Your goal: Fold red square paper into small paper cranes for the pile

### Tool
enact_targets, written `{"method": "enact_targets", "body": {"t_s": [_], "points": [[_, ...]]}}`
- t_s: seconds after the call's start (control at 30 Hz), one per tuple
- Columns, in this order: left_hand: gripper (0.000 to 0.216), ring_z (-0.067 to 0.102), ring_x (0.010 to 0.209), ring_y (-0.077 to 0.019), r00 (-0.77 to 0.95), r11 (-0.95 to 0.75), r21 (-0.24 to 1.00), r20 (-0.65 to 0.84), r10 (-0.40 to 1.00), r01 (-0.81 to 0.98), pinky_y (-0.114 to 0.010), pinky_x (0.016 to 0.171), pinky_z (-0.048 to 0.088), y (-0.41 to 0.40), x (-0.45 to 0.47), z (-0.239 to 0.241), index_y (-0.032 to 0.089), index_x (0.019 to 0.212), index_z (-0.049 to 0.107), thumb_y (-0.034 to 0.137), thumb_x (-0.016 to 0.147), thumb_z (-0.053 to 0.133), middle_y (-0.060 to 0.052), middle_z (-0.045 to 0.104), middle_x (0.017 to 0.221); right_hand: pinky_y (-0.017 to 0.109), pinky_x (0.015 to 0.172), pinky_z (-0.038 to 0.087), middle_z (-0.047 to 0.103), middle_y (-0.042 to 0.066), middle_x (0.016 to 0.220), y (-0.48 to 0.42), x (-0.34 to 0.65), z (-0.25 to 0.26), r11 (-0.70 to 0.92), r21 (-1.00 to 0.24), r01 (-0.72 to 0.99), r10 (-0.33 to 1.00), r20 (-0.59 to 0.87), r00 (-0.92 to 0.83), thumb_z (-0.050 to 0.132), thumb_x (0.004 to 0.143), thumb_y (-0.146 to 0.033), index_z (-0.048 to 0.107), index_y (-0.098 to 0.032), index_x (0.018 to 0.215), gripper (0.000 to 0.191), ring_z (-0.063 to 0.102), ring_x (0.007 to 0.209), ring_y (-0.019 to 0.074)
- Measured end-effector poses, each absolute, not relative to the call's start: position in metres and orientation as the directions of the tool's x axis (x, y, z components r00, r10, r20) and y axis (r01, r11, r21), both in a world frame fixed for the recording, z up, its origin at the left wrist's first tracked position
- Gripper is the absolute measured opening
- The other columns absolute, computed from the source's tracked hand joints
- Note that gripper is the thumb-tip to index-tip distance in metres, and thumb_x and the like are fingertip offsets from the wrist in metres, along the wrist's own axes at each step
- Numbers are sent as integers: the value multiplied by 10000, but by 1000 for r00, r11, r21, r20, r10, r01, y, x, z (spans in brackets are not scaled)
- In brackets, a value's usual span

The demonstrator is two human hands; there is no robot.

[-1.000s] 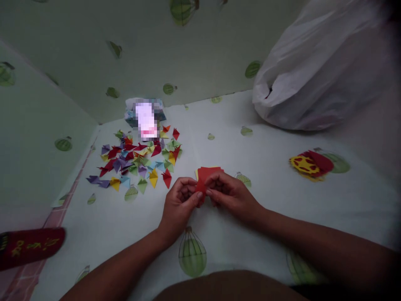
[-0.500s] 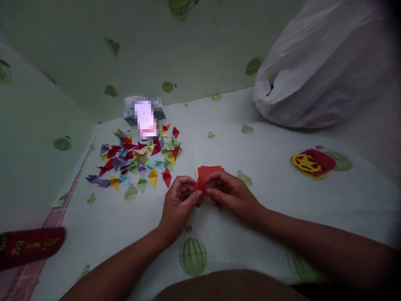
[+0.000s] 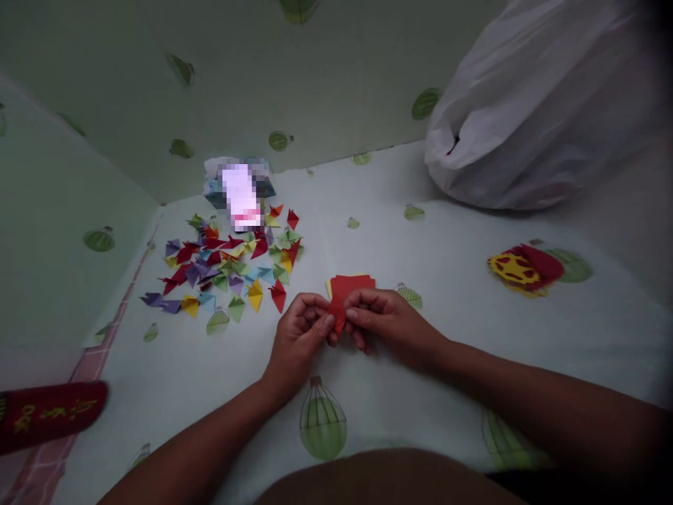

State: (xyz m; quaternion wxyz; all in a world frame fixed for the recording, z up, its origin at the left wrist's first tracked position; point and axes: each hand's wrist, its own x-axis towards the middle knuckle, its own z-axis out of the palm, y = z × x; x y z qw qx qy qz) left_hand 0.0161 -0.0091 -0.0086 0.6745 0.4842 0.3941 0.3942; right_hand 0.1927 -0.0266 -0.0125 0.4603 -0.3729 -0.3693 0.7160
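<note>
Between both hands is a small folded piece of red origami paper [image 3: 337, 319], narrowing to a point toward me. My left hand [image 3: 305, 326] pinches its left side between thumb and fingers. On the other side my right hand [image 3: 381, 315] is closed on the paper's right edge, thumb on top. Just beyond the fingers lies a stack of red and yellow paper sheets [image 3: 355, 282], partly covered by the hands. Many folded paper cranes [image 3: 231, 266] in red, yellow, green, purple and blue are spread to the left.
A blurred-out lit phone [image 3: 242, 196] leans on a tissue box [image 3: 267, 184] at the back left. A large white plastic bag [image 3: 526, 126] stands back right. Red and yellow cut-out pieces [image 3: 518, 270] lie right. A dark red object with yellow writing [image 3: 52, 415] is at the left edge.
Both hands keep hold of the red paper, and the fingers have shifted slightly so its pointed lower part shows more. The view has moved a little.
</note>
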Motion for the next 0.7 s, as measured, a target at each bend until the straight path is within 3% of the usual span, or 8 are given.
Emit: {"method": "enact_targets", "body": {"t_s": [0.43, 0.7], "points": [[236, 561, 567, -67, 465, 339, 904, -190, 865, -261, -186, 557, 419, -8, 15, -14, 177, 968, 566, 258, 829, 738, 37, 622, 697, 197, 453, 463, 677, -3, 654, -26, 194, -15, -377, -820, -429, 898, -210, -387, 728, 833, -328, 579, -168, 840, 220, 579, 476, 86], [182, 581, 609, -73, 435, 239, 955, -143, 889, -174, -193, 595, 448, -8, 14, -12, 177, 970, 570, 239, 858, 699, 27, 627, 730, 205, 463, 455, 646, -20, 652, -27, 196, -10, -341, -878, -337, 911, -219, -350, 689, 834, -328, 563, -171, 832, 201, 576, 482, 87]]}}
